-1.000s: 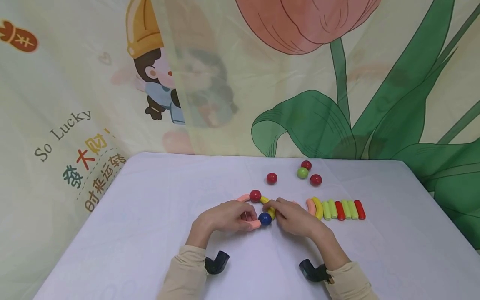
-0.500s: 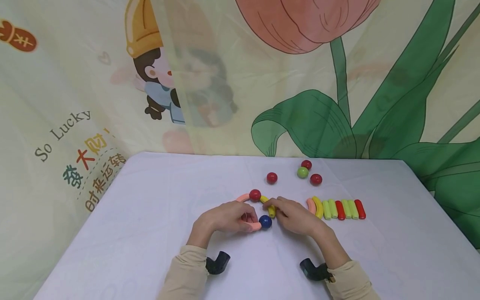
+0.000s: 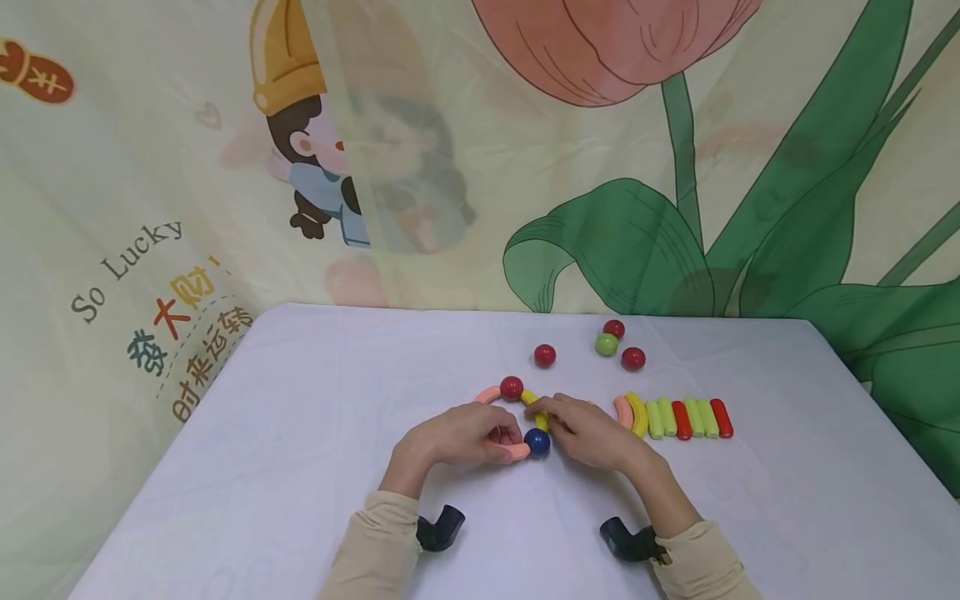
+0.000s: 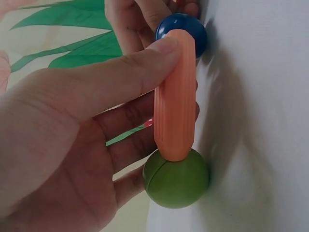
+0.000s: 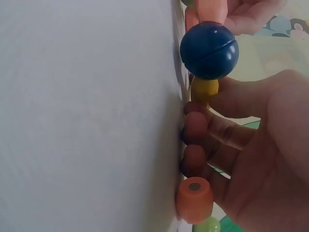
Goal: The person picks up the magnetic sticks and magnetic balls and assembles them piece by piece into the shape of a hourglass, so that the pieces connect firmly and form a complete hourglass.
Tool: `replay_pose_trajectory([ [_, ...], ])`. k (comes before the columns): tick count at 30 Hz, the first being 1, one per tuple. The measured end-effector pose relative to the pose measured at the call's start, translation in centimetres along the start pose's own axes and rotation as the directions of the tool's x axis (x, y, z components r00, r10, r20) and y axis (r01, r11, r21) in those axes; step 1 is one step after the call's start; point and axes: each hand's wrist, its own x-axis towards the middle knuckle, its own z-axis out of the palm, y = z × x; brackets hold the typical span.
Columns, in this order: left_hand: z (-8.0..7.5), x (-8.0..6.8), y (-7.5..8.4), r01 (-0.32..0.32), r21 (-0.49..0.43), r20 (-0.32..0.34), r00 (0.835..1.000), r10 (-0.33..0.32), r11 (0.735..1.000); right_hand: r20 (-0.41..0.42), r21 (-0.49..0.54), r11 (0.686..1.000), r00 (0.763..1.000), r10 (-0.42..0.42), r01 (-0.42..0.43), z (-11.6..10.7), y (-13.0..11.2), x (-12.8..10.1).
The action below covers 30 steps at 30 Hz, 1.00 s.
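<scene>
My left hand [image 3: 468, 433] pinches a salmon-pink ribbed rod [image 4: 175, 101] between thumb and fingers. A blue ball [image 3: 537, 442] meets the rod's right end, and in the left wrist view a green ball [image 4: 176, 181] sits at its other end. With thumb and fingertips my right hand [image 3: 581, 429] holds a yellow curved rod [image 3: 539, 417]. In the head view the blue ball lies against this rod's near end. The yellow rod's far end reaches a red ball [image 3: 512, 388], from which another pink curved rod [image 3: 487, 394] runs left, partly behind my left hand.
Right of my right hand lies a row: a pink curved rod [image 3: 623, 412], a yellow curved rod [image 3: 637, 414], and several light-green and red straight rods [image 3: 682, 420]. Farther back sit a lone red ball [image 3: 545, 356] and a group with a green ball [image 3: 607, 344].
The blue ball first came slightly nearer to me, off the yellow rod, then shifted right against its near end. My left hand moved a little right with the pink rod; my right hand barely moved.
</scene>
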Motion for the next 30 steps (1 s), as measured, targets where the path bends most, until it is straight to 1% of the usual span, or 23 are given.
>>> replay_pose_trajectory([
  [5, 0.4, 0.5, 0.1, -0.036, 0.012, -0.038, 0.999, 0.036, 0.999, -0.026, -0.049, 0.997, 0.998, 0.055, -0.057, -0.1, -0.1, 0.0],
  [9, 0.6, 0.9, 0.2, -0.058, 0.016, -0.061, 0.996, 0.059, 0.998, -0.036, -0.091, 0.993, 0.997, 0.074, -0.077, -0.3, -0.2, 0.0],
  [12, 0.6, 1.0, 0.1, -0.046, -0.014, -0.087, 0.995, 0.044, 0.999, -0.036, -0.104, 0.992, 0.997, 0.067, -0.071, -0.6, -0.2, 0.0],
  [14, 0.5, 1.0, 0.0, -0.031, -0.031, -0.131, 0.991, 0.027, 0.999, -0.038, -0.104, 0.992, 0.997, 0.062, -0.066, -0.7, -0.1, 0.0],
  [15, 0.5, 1.0, -0.1, -0.025, -0.034, -0.164, 0.986, 0.019, 0.999, -0.041, -0.101, 0.993, 0.997, 0.062, -0.066, -0.8, 0.0, 0.0],
  [17, 0.3, 1.1, -0.4, -0.006, -0.018, -0.24, 0.971, 0.001, 1.0, -0.048, -0.094, 0.993, 0.997, 0.063, -0.067, -1.0, 0.1, 0.0],
  [18, 0.3, 1.1, -0.6, 0.005, -0.013, -0.284, 0.959, -0.008, 1.0, -0.054, -0.087, 0.994, 0.996, 0.066, -0.07, -1.1, 0.1, 0.0],
  [21, 0.2, 1.3, -1.1, 0.056, -0.01, -0.395, 0.917, -0.055, 0.998, -0.069, -0.069, 0.994, 0.994, 0.084, -0.089, -1.3, 0.3, 0.0],
  [23, 0.4, 1.4, -1.5, 0.109, -0.04, -0.445, 0.888, -0.115, 0.993, -0.077, -0.055, 0.993, 0.992, 0.099, -0.103, -1.5, 0.4, 0.0],
  [25, 0.6, 1.5, -1.9, 0.15, -0.074, -0.479, 0.862, -0.167, 0.986, -0.084, -0.043, 0.992, 0.99, 0.113, -0.117, -1.6, 0.4, 0.0],
  [27, 0.8, 1.6, -2.4, 0.18, -0.102, -0.497, 0.842, -0.207, 0.978, -0.085, -0.031, 0.992, 0.989, 0.121, -0.124, -1.8, 0.5, -0.1],
  [28, 0.9, 1.6, -2.6, 0.193, -0.115, -0.501, 0.836, -0.224, 0.974, -0.083, -0.026, 0.991, 0.988, 0.127, -0.129, -1.9, 0.5, -0.1],
  [30, 1.2, 1.6, -3.0, 0.2, -0.139, -0.497, 0.833, -0.243, 0.97, -0.074, -0.012, 0.991, 0.989, 0.132, -0.133, -1.9, 0.5, -0.1],
])
